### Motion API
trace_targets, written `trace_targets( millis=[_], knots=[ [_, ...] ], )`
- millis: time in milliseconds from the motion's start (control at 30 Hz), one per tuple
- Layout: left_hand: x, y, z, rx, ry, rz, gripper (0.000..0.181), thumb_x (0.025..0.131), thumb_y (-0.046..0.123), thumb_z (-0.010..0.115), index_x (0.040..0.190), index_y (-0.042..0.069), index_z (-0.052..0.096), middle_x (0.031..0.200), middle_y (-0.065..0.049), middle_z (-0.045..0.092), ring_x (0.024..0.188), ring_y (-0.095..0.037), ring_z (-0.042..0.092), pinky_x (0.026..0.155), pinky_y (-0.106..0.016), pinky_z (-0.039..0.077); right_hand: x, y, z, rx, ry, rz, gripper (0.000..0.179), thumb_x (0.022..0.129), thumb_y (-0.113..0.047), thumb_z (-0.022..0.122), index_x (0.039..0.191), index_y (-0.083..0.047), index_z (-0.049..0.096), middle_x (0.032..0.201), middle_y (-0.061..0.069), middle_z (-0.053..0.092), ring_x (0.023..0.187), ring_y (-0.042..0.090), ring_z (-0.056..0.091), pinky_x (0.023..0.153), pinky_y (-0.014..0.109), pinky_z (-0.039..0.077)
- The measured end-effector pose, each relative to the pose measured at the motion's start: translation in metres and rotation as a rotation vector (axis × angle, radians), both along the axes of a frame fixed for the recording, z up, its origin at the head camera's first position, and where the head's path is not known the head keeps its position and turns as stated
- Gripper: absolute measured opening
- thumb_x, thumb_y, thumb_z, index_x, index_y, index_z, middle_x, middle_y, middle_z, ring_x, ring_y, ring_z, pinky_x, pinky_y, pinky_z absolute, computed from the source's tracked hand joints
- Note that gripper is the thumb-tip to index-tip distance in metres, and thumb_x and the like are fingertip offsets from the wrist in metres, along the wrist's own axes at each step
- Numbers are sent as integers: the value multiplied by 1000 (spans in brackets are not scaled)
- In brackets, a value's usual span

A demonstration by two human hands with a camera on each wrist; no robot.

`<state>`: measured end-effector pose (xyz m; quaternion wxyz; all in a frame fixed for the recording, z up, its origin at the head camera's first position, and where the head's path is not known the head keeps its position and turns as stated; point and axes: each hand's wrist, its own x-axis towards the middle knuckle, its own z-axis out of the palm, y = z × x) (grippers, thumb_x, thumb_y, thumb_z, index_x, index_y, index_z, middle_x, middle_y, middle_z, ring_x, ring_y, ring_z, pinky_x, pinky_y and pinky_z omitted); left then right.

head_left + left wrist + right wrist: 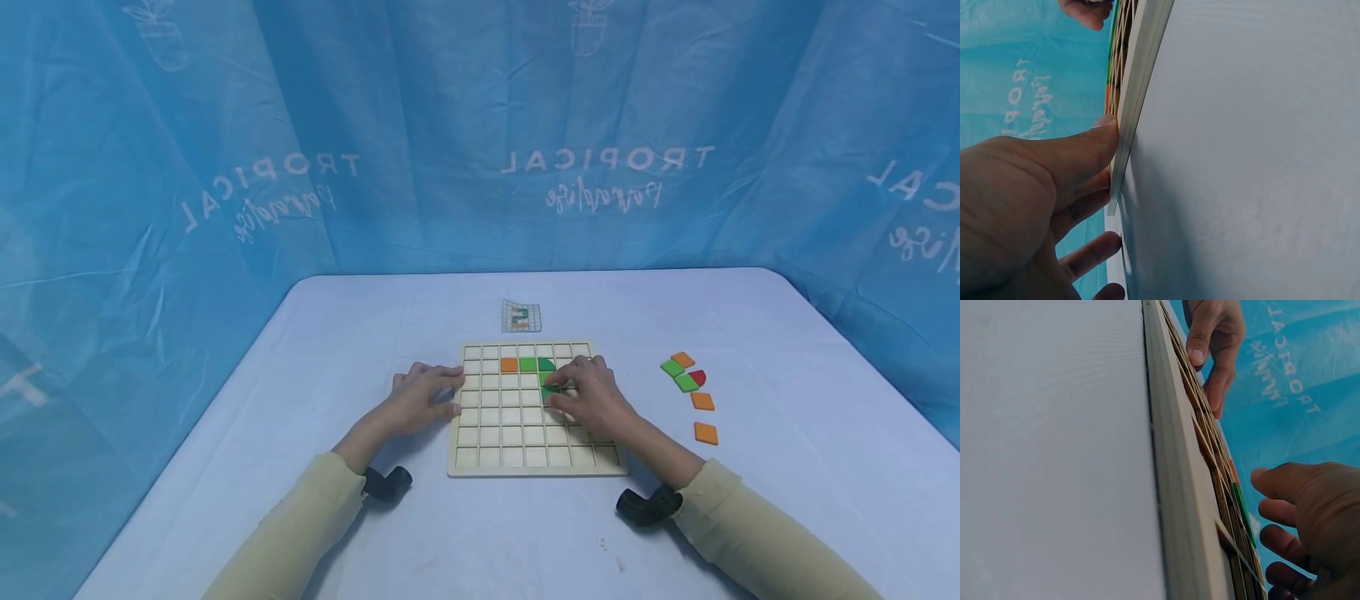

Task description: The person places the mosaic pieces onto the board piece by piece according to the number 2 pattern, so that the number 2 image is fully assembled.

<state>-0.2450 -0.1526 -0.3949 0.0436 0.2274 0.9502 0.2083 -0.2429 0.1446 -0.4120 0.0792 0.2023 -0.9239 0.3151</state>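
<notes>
A pale wooden grid board lies on the table. An orange tile and a bright green tile sit in its upper rows, beside a rounded dark green tile. At the board's left edge, my left hand touches the rim with thumb and fingers spread. My right hand is over the board, its thumb and index finger pinching a dark green tile below the other green ones. The fingers partly cover that tile; the right wrist view does not show it between them.
Right of the board lie several loose tiles: orange tiles, green tiles and a rounded red tile. Behind the board stands a small pattern card with a printed grid. Blue printed curtains surround the white table.
</notes>
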Motion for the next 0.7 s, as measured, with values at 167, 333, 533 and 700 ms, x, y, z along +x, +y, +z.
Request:
trace_targets(
  millis=[167, 333, 533, 700],
  knots=[
    [0, 1, 0, -3, -10, 13, 54, 91, 31, 67, 139, 11, 53, 146, -3, 44, 128, -27, 36, 90, -49, 27, 1, 4, 4, -34, -19, -11, 24, 82, -21, 76, 104, -11, 73, 93, 2, 57, 91, 25, 42, 79, 45, 32],
    [1, 1, 1, -3, -9, 15, 54, 91, 31, 67, 139, 11, 53, 146, -3, 44, 128, -28, 36, 90, -49, 27, 1, 14, 8, -46, -18, -49, 25, 82, -18, 76, 105, -7, 73, 94, 6, 57, 93, 28, 42, 80, 46, 34],
    [1, 1, 2, -9, -10, 9, 54, 91, 31, 67, 139, 11, 52, 146, -3, 44, 128, -28, 36, 89, -49, 27, -2, 29, 8, -16, -37, -111, 27, 82, -19, 75, 106, -6, 73, 96, 7, 57, 95, 29, 42, 79, 45, 34],
    [1, 2, 1, -14, -17, 18, 54, 91, 31, 67, 139, 11, 52, 146, -3, 44, 128, -28, 35, 90, -49, 27, -3, 42, 7, 11, -27, -150, 29, 82, -19, 75, 107, -6, 72, 97, 8, 58, 96, 30, 43, 75, 43, 35]
  ],
)
